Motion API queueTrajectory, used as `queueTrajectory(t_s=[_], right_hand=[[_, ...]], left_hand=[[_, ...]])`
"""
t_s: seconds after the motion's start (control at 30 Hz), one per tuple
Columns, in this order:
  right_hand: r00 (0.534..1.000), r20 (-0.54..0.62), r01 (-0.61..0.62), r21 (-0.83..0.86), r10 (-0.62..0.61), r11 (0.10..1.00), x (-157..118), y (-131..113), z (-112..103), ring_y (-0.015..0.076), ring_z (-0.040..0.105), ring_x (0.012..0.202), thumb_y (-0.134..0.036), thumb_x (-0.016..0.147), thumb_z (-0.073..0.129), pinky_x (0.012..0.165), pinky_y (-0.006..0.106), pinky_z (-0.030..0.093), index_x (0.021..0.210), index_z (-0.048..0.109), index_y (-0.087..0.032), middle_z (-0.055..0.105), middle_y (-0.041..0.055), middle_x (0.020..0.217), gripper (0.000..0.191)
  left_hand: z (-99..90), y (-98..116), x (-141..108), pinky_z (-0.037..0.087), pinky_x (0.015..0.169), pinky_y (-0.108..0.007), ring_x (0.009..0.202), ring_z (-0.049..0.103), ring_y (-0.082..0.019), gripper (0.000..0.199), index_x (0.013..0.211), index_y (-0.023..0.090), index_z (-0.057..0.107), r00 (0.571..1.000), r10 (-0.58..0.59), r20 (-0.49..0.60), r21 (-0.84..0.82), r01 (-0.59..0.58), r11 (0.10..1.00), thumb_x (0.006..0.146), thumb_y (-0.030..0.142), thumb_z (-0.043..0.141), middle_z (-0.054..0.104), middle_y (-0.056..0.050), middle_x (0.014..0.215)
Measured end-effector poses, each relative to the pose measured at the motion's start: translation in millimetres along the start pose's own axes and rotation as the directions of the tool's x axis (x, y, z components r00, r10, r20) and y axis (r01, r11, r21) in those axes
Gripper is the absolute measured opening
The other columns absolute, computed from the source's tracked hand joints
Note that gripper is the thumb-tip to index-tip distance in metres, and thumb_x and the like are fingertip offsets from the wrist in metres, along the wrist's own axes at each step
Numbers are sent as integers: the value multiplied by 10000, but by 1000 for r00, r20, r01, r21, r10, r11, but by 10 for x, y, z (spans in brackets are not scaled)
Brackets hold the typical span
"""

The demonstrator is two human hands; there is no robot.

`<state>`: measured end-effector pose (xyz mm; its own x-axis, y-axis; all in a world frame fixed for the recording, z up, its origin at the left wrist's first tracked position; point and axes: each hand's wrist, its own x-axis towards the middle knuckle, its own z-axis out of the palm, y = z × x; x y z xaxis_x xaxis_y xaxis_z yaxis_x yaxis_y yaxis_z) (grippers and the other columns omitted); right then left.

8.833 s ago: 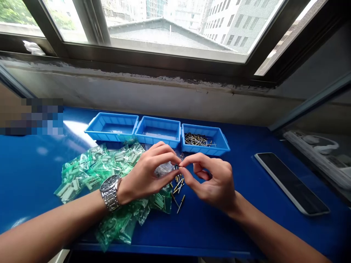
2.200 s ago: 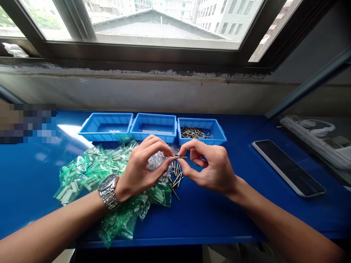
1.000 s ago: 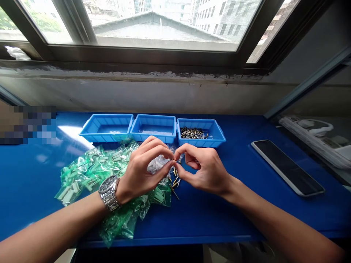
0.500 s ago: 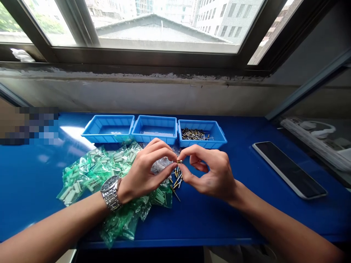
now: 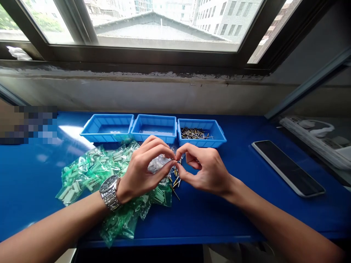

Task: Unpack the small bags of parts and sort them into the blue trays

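Over the middle of the blue table, my left hand and my right hand meet fingertip to fingertip. Each is closed in a thumb-and-index pinch. A small gold-coloured metal piece showed between them half a second ago; the fingertips now cover it almost wholly. Below the pinch lie several loose pins, gold and silver in colour. Under my left hand and wrist spread many clear green plastic bags with pale flat pieces inside. A clear colourless bag shows behind my left thumb.
Along the back stand a left blue tray and a middle blue tray, each with small clear pieces. A right blue tray holds a heap of gold and dark pins. A phone lies at the right.
My right hand has moved slightly left and closed in against my left fingertips. The gold-coloured piece between them has gone out of sight.
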<state>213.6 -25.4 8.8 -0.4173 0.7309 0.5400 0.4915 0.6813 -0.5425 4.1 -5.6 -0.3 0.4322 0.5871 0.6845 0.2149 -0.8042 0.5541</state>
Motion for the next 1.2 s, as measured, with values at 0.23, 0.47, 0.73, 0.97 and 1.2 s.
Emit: queueTrajectory(t_s=[0.23, 0.47, 0.73, 0.97, 1.2], right_hand=[[1000, -29, -2, -1, 2, 1000, -4, -15, -10, 61, 362, 469, -148, 854, 676, 493, 203, 351, 931, 659, -183, 409, -106, 599, 87], [989, -132, 68, 10, -66, 998, -25, -51, -15, 61, 366, 458, -152, 853, 684, 466, 205, 337, 946, 648, -198, 415, -101, 603, 110], [995, -84, 46, -51, -50, 998, 9, 10, -85, 66, 373, 462, -166, 842, 678, 484, 214, 354, 914, 658, -194, 410, -100, 594, 80], [969, -225, -163, -261, 104, 951, 103, 296, -377, 87, 373, 467, -230, 915, 707, 525, 244, 373, 903, 694, -191, 376, -95, 553, 43], [977, -125, -199, -277, 170, 940, 128, 399, -471, 92, 374, 477, -279, 937, 726, 524, 255, 345, 867, 714, -181, 381, -86, 551, 121]], left_hand=[[-8, 7, -7, 523, 806, -378, 893, 615, -204, 80, 978, 168, 687, 1000, -22, 0, -18, 22, 1000, 939, 109, 727, 711, -54, 919], [-5, 3, 8, 519, 791, -373, 896, 615, -210, 37, 964, 176, 684, 995, -51, 89, -59, 57, 997, 963, 140, 693, 699, -60, 936], [-1, -1, 2, 532, 807, -374, 922, 627, -217, 18, 977, 191, 687, 997, -73, 39, -34, 75, 997, 992, 190, 678, 702, -61, 946], [-12, -36, -19, 531, 843, -354, 986, 639, -196, 94, 1098, 195, 661, 990, -138, -26, -35, 137, 990, 1039, 200, 588, 707, -57, 1049], [-18, -30, -22, 530, 835, -364, 956, 639, -198, 97, 1071, 195, 672, 991, -135, 12, -16, 135, 991, 1036, 182, 582, 711, -52, 1017]])
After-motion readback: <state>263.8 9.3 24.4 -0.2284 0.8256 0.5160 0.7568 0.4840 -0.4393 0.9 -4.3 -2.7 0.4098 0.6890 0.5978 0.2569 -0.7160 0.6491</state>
